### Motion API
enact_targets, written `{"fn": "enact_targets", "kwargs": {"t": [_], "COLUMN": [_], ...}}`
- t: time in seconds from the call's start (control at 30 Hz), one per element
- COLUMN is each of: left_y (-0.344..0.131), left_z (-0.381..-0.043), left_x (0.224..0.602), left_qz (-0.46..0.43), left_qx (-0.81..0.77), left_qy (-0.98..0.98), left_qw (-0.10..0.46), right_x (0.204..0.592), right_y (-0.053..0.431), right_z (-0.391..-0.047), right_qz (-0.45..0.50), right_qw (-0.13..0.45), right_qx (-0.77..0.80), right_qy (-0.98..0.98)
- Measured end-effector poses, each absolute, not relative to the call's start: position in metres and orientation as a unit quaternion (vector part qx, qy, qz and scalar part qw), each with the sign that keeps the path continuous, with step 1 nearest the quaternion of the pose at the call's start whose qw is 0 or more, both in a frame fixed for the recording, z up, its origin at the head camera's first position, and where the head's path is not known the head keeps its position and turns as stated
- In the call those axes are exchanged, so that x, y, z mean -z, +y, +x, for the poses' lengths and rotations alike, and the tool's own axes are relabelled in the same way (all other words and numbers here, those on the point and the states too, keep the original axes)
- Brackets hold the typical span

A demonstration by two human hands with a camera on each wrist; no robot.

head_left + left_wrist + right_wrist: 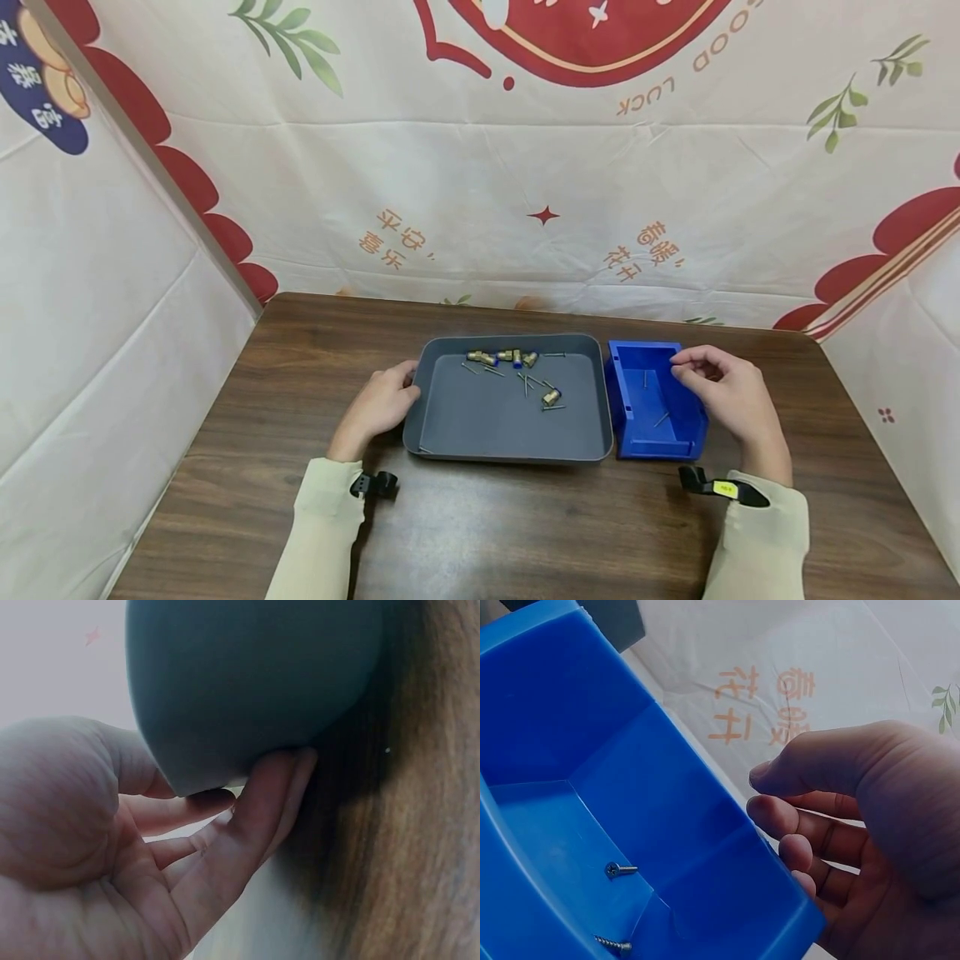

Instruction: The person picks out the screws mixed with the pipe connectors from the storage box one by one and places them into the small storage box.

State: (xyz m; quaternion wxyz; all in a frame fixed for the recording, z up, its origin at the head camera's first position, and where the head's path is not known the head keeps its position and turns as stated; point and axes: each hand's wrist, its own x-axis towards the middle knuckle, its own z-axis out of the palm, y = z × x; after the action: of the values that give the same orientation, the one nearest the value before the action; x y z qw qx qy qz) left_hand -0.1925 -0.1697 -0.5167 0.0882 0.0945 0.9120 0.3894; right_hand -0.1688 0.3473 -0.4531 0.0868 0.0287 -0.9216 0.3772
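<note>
My left hand [381,406] grips the left rim of a shallow dark grey tray [487,437]. In the left wrist view its thumb and fingers bend around the tray's edge [247,697]. Several screws [552,407] and several brass fittings with blue ends [551,397] lie in the tray, mostly towards the back. To the right stands a blue plastic bin [660,450] with two screws inside, one with its cross-slot head [613,870] showing. Beside and above the bin's right wall is my right hand [723,387], fingers loosely bent, thumb and index tips slightly apart, nothing visible between them.
Tray and bin stand side by side on a dark wood-grain table [525,517]. A printed white cloth [480,167] hangs behind the table's back edge, with more white cloth at both sides. One screw [426,450] lies in the tray's front left corner.
</note>
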Motion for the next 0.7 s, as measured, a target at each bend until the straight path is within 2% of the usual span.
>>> {"fn": "enact_targets", "kwargs": {"t": [0.2,0.43,0.63,0.7], "left_y": [-0.17,-0.16,-0.168,-0.167], "left_z": [-0.192,-0.179,-0.19,-0.191], "left_x": [0.52,0.485,0.513,0.513], "left_qz": [0.096,0.066,0.09,0.082], "left_qx": [-0.379,-0.387,-0.381,-0.381], "left_qy": [0.917,0.914,0.916,0.916], "left_qw": [0.082,0.104,0.084,0.092], "right_x": [0.451,0.45,0.444,0.441], "right_y": [0.346,0.344,0.339,0.335], "right_z": [-0.168,-0.168,-0.169,-0.169], "right_qz": [0.027,0.038,0.05,0.055], "right_qw": [0.089,0.101,0.114,0.119], "right_qx": [-0.376,-0.383,-0.391,-0.396], "right_qy": [-0.922,-0.918,-0.912,-0.909]}}
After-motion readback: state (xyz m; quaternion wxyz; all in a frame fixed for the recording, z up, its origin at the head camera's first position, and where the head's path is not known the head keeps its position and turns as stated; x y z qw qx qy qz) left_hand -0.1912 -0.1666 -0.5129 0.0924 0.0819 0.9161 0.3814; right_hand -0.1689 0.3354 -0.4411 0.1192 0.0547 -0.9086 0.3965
